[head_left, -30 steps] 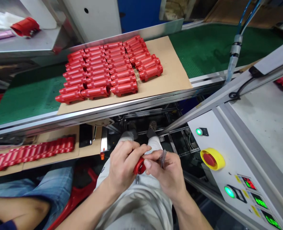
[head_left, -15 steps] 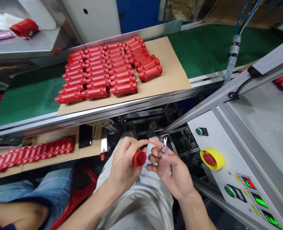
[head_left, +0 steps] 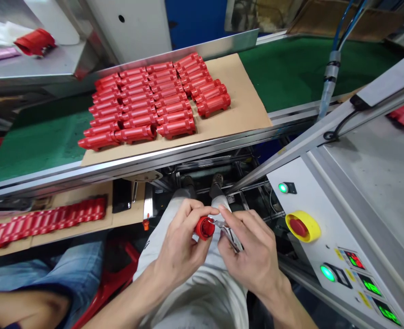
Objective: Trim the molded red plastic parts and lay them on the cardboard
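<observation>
My left hand (head_left: 178, 240) is wrapped round a red plastic tube (head_left: 205, 228), its open round end facing up toward me. In my right hand (head_left: 256, 251) is a small pair of metal nippers (head_left: 235, 244), the fingers closed over the handles. The jaws of the nippers point left and reach the rim of the tube; whether they grip it I cannot tell. Both index fingertips nearly meet just above the tube. Most of the tube's body is hidden inside my left hand.
Several rows of red tubular parts (head_left: 142, 105) lie on cardboard (head_left: 246, 98) over a green conveyor (head_left: 294, 73). A lower shelf at left bears more red parts (head_left: 51, 219) and a black phone (head_left: 122, 195). Right stands a control panel with an emergency stop (head_left: 299, 227). A co-worker's arm (head_left: 23, 308) shows lower left.
My right hand has turned over and closed round the nippers, bringing their jaws to the tube's rim. The tube has shifted slightly right. Two green buttons on the panel now glow.
</observation>
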A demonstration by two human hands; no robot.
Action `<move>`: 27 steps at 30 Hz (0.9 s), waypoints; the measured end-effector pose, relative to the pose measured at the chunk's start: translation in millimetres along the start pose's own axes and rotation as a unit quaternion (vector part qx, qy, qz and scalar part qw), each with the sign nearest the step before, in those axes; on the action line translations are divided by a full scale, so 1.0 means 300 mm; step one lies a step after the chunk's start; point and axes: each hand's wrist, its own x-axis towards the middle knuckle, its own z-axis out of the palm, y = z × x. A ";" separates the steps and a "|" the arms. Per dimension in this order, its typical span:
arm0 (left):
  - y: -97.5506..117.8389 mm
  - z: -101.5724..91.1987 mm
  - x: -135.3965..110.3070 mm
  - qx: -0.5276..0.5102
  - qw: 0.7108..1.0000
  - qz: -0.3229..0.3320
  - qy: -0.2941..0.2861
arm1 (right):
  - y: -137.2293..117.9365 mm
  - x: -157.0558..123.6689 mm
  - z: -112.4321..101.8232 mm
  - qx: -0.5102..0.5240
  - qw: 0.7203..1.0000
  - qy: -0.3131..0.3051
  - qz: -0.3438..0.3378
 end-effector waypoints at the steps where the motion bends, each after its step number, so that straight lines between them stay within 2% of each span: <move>1: 0.000 -0.002 -0.002 0.000 1.000 0.000 -0.001 | 0.001 -0.001 0.001 -0.001 1.000 -0.002 -0.002; 12: 0.007 -0.011 -0.001 0.000 0.999 0.043 -0.012 | 0.015 0.000 -0.001 0.024 0.999 -0.006 -0.026; 20: 0.019 -0.025 0.000 0.046 0.998 0.046 -0.009 | 0.028 -0.003 -0.019 -0.003 0.999 -0.019 -0.050; 27: 0.036 -0.040 -0.002 0.054 0.997 0.039 -0.037 | 0.045 0.013 -0.047 0.021 0.997 -0.048 -0.054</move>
